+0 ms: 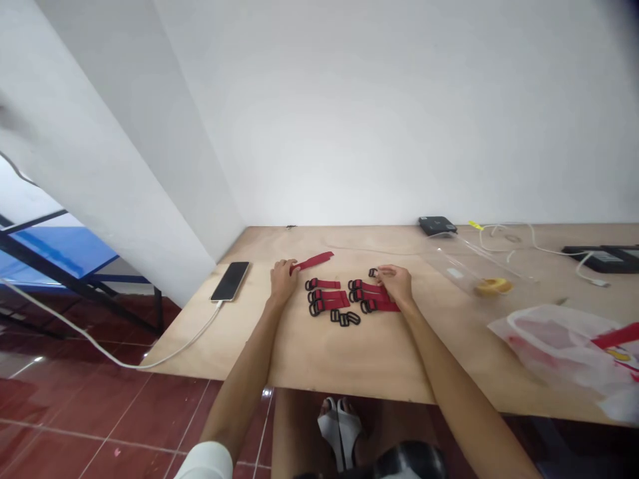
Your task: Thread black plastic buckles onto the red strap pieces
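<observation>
One flat red fabric strap (315, 261), likely limp, handles best by the end your left hand (284, 280) pinches; your right hand (397, 284), a black slotted plastic-looking buckle (372, 273).

No text is legible; markings on the black box (438, 225) are too small.

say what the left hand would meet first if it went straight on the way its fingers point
The left hand would run along the loose red strap first, since it already touches one end. Past that, likely the white wall behind the table, though depth is unclear.
</observation>
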Demonstrator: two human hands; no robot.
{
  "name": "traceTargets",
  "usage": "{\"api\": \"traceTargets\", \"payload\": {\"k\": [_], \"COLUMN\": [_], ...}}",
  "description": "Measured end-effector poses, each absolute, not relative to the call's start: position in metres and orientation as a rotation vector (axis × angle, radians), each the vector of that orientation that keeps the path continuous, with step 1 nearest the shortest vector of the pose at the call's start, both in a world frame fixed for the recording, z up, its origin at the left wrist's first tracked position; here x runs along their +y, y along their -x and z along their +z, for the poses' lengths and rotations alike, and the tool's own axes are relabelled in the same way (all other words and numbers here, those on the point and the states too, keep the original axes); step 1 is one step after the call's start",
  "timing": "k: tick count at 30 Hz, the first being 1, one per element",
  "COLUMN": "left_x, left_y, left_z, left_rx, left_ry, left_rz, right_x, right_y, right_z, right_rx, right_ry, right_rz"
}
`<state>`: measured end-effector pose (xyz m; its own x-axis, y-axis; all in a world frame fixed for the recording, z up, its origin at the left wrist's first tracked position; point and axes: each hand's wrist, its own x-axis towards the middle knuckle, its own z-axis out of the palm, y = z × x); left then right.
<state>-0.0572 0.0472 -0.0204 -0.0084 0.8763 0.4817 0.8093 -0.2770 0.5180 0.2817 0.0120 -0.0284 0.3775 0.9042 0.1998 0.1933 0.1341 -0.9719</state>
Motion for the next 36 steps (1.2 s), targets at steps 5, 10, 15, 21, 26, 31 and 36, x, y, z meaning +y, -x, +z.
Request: {"api": "traceTargets", "payload": {"k": [5, 10, 15, 21, 26, 31, 36], "left_x": [0.041, 0.025, 0.008, -0.008, -0.006, -0.002, -0.006], "left_y": [0.039, 0.018, -0.002, -0.016, -0.010, -0.007, -0.015], "left_z": [-0.015, -0.010, -0.007, 0.004, 0.006, 0.003, 0.004], "left_rx": [1.667, 1.380, 1.173, 0.914, 0.880, 0.896, 0.829], "left_ry": [-2.322, -2.509, -2.597, -2.685, -2.647, -2.562, -2.496], "left_rz": [1.126, 1.077, 1.077, 1.074, 1.130, 1.204, 1.183], "right_x": [0.011, 0.005, -0.004, -0.015, -0.016, -0.017, -0.023], "right_y": [-0.276, -0.273, -0.263, -0.237, -0.231, -0.238, -0.221], "right_z": [-0.022, -0.015, -0.005, 0.006, 0.006, 0.008, 0.011], "right_rx": [-1.361, -1.901, -1.841, -1.685, -1.547, -1.366, -1.343], "right_ry": [1.359, 1.363, 1.272, 0.990, 0.998, 1.046, 0.975], "right_rz": [0.601, 0.504, 0.590, 1.000, 1.176, 1.268, 1.323]}}
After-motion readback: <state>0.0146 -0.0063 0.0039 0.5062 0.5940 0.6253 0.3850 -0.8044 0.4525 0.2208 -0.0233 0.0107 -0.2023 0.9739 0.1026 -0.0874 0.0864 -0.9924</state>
